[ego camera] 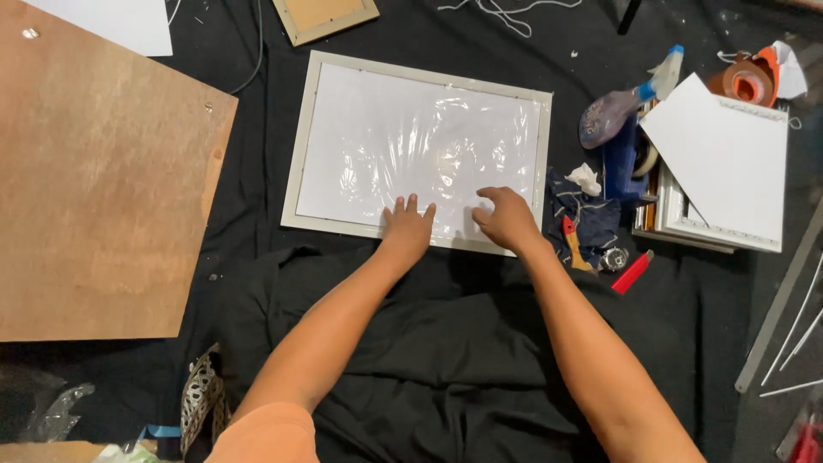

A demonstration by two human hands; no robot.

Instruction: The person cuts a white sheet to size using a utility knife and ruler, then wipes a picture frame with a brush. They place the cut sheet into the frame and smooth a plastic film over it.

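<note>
No labels, signs or screens; perhaps clear plastic packaging (51,416) at bottom left.

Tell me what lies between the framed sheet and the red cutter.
In the head view, a crumpled dark blue cloth lies between the frame and the red cutter.

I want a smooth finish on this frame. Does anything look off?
Yes: the clear film over the white frame is wrinkled mid-sheet. Left hand and right hand press its near edge.

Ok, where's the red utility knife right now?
In the head view the red utility knife lies on the black cloth, right of the right hand, just below the stack of white frames.
</note>
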